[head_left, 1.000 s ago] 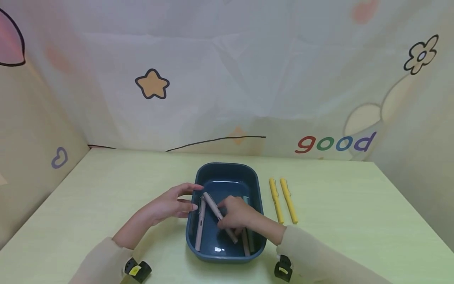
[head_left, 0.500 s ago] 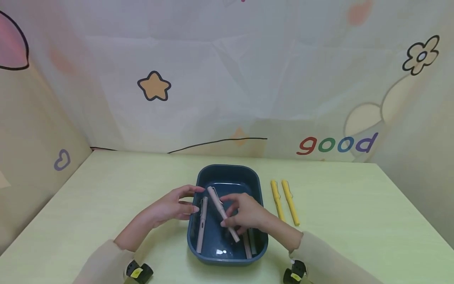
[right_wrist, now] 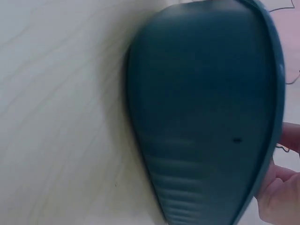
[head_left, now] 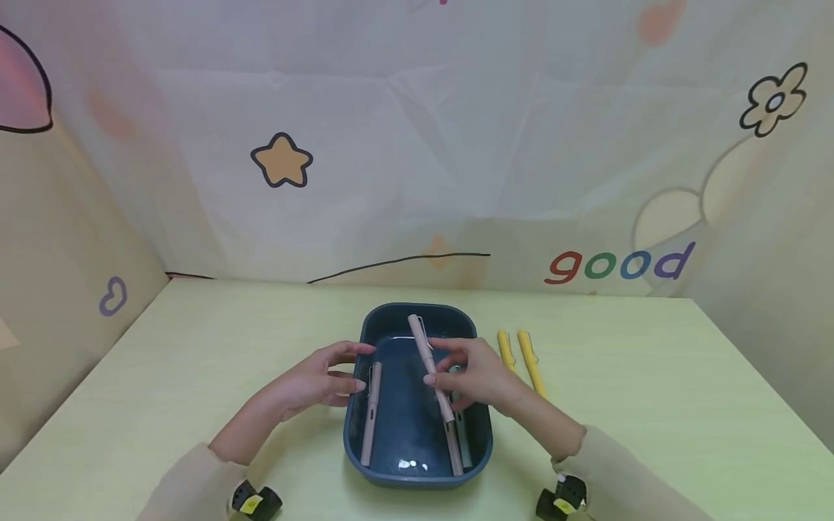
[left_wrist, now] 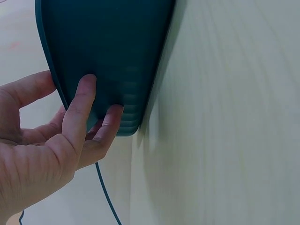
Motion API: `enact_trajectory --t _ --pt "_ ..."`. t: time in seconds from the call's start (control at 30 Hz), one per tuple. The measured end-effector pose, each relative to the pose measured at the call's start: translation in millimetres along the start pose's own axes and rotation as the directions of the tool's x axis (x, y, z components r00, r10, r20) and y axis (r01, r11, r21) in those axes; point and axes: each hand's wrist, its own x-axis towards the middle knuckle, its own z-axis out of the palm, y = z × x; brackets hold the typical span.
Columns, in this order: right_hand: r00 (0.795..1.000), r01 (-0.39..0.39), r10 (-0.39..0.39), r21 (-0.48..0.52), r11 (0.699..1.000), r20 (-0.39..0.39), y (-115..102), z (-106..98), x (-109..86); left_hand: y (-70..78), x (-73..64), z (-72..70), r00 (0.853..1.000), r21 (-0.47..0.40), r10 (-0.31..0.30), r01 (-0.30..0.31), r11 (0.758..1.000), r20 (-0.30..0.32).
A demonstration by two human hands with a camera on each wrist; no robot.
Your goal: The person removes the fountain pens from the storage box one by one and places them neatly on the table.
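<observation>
My right hand pinches a pale pink pen by its middle, slanted over the right half of a dark blue plastic bin. Its clip end points up and away. In the right wrist view, the bin's wall hides most of the right hand. My left hand holds the bin's left rim; in the left wrist view, its fingers press the outer wall. Inside lie a pink pen along the left wall, another pink pen at the right, and a grey-green pen beside that one.
Two yellow pens lie side by side on the pale wood-grain table, right of the bin; my right hand and wrist partly cover them. A printed cloth backdrop stands behind the table.
My right hand has lifted the pink pen off the bin's floor and carried it right and away from me. The left hand has stayed at the rim.
</observation>
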Motion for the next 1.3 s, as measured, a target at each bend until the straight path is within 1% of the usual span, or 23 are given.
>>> enact_trajectory --t 0.33,0.47,0.63,0.83,1.03,1.3 --pt "0.998 -0.024 0.024 0.002 1.0 -0.055 -0.5 -17.2 -4.3 -4.3 -1.8 -0.2 1.0 -0.005 -0.012 0.012 1.0 -0.013" --pt "0.994 -0.058 0.059 0.015 0.998 -0.091 0.6 -24.5 -6.5 -5.6 -3.3 -1.1 1.0 -0.004 -0.007 0.007 1.0 -0.015" --pt "0.986 -0.092 0.092 0.007 0.996 -0.136 3.3 -37.9 -9.5 -6.1 -4.8 -1.2 1.0 -0.005 0.0 0.0 1.0 -0.007" --pt "0.986 -0.078 0.076 -0.011 0.997 -0.151 8.3 -57.1 -15.2 -5.3 -3.7 -0.3 1.0 0.007 0.004 -0.004 1.0 -0.015" --pt "0.986 -0.065 0.066 0.008 0.998 -0.151 14.7 -76.0 -23.7 -5.2 -1.0 0.9 1.0 0.004 0.005 -0.005 1.0 -0.002" --pt "0.98 -0.077 0.077 0.005 0.997 -0.186 24.7 -96.4 -30.6 -4.3 1.7 1.0 1.0 0.009 0.014 -0.014 1.0 0.007"
